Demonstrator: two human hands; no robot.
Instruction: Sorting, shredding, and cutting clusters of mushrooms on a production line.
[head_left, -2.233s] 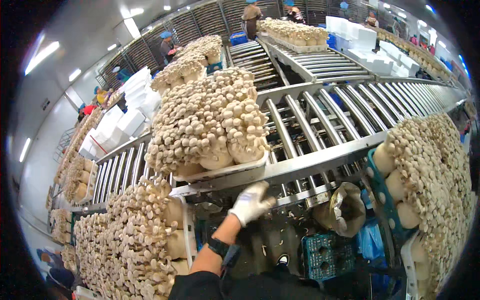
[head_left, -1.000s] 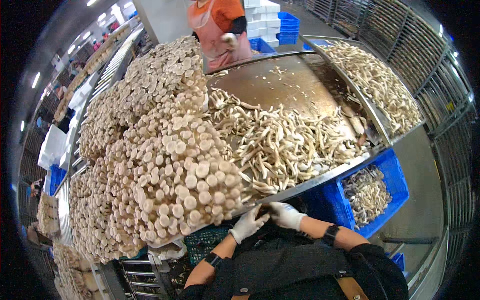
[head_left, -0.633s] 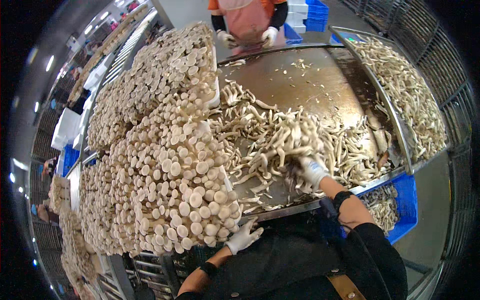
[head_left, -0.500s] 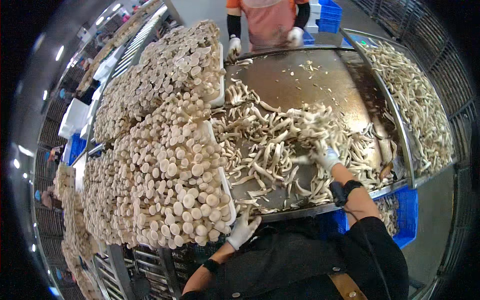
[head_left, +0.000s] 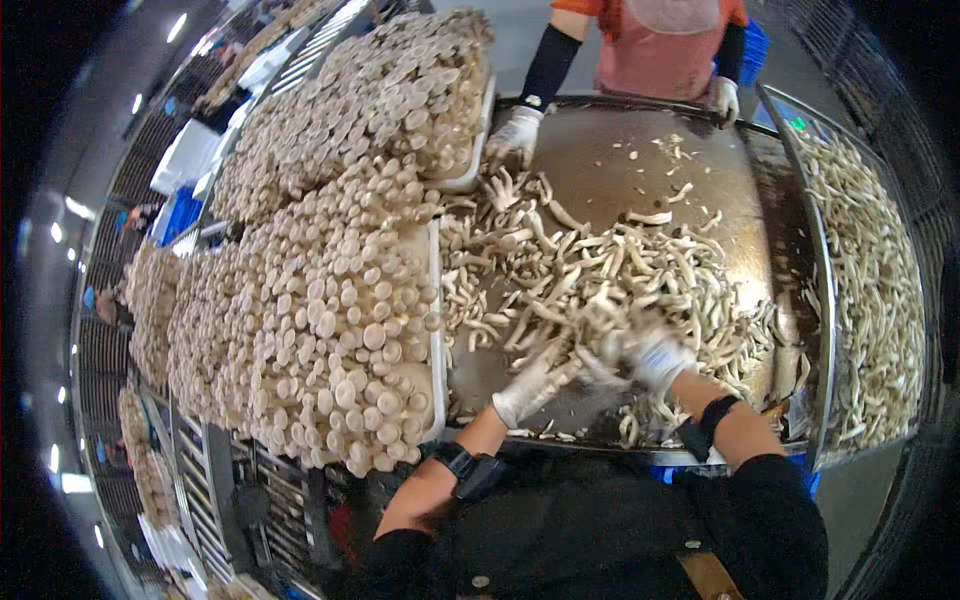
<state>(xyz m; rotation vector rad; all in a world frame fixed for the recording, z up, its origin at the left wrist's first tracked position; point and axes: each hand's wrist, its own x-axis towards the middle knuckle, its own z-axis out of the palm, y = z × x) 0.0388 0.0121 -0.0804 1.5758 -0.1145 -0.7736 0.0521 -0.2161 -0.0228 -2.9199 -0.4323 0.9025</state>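
Loose long-stemmed mushrooms (head_left: 600, 285) lie in a heap on the metal worktable (head_left: 590, 150). My left hand (head_left: 530, 392), in a white glove, reaches in at the heap's near edge with its fingers stretched out against the mushrooms. Close by on the right, my gloved right hand (head_left: 662, 362) is over the near part of the heap; motion smears its fingers, so its grip cannot be made out. Left of the table stand dense blocks of uncut mushrooms (head_left: 310, 310) in white trays (head_left: 436, 330).
Across the table stands a co-worker in an orange top and pink apron (head_left: 655, 50), one gloved hand (head_left: 515, 138) at the far-left mushrooms. A metal-rimmed trough of mushrooms (head_left: 870, 290) runs along the right. Roller conveyor rails (head_left: 200, 480) lie at lower left.
My left hand has moved from the tray's near corner onto the table and into the heap. My right hand has come slightly nearer me. The co-worker's hand now reaches to the mushrooms.
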